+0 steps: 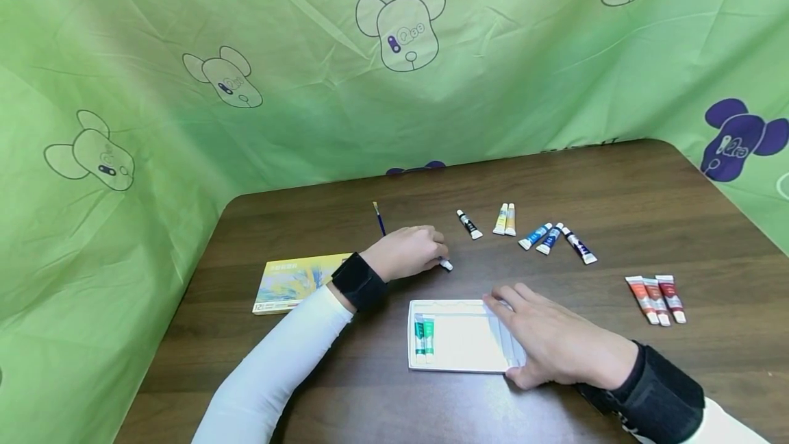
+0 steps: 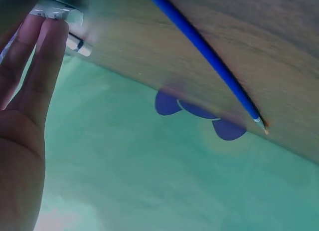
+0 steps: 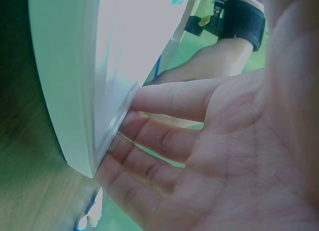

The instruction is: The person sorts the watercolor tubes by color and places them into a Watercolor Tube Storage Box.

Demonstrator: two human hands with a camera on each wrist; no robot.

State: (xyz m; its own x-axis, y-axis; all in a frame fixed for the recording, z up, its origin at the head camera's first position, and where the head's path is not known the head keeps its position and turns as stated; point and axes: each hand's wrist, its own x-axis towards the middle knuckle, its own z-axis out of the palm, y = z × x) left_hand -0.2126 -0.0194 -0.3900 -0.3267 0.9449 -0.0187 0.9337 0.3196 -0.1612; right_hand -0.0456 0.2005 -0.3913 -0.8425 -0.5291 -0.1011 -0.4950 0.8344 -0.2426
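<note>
My left hand point(image 1: 408, 252) pinches a small paint tube, and only its pale end point(image 1: 446, 265) shows past the fingers. In the left wrist view, part of the silvery tube point(image 2: 52, 10) lies at the fingertips; its colour is hidden. The right hand point(image 1: 564, 338) holds the right end of a white plastic tray point(image 1: 468, 365), thumb at the near edge and fingers at the far edge. Two green paint tubes point(image 1: 424, 338) lie side by side at the left inside the tray. From the right wrist, the fingers touch the rim of the tray point(image 3: 65, 86).
A black tube point(image 1: 470, 224), two yellowish tubes point(image 1: 505, 219) and three blue tubes point(image 1: 549, 239) lie behind the tray. Three red and orange tubes point(image 1: 657, 300) lie at the right. A yellow paint box point(image 1: 298, 279) and a blue paintbrush point(image 1: 379, 219) are near the left arm.
</note>
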